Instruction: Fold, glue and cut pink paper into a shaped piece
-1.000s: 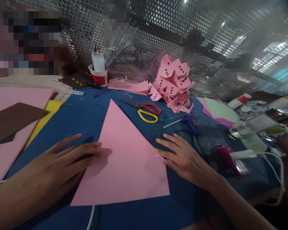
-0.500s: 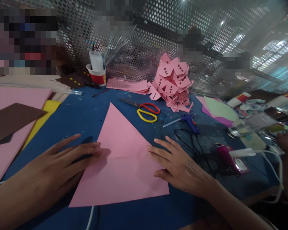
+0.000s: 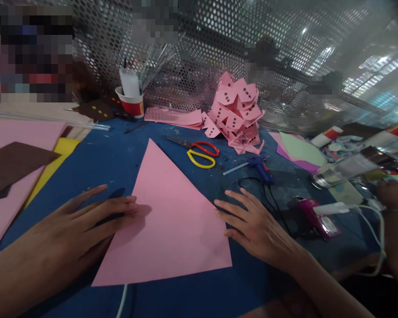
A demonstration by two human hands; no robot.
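Observation:
A pink sheet of paper (image 3: 172, 229), shaped like a broad triangle with its point away from me, lies on the blue tabletop. My left hand (image 3: 89, 221) rests at its left edge, fingers stretched and their tips on the paper. On the opposite side my right hand (image 3: 255, 225) has its fingers spread, the tips at or just beside the right edge; whether they touch it I cannot tell. Beyond the paper are scissors (image 3: 202, 154) with one red and one yellow handle. A blue glue gun (image 3: 261, 168) with a glue stick lies to their right.
A pink folded-paper stack (image 3: 235, 110) with dark squares stands at the back beside pink strips (image 3: 174, 117) and a paper cup (image 3: 132, 106). Pink and brown sheets (image 3: 16, 165) lie left. At right are a magenta device (image 3: 318, 218), a clear bottle (image 3: 345, 168) and another person's hand (image 3: 393, 194).
My right hand has slid a little to the right, off the paper's surface to its edge. The short line across the sheet no longer shows. My left hand stays nearly still.

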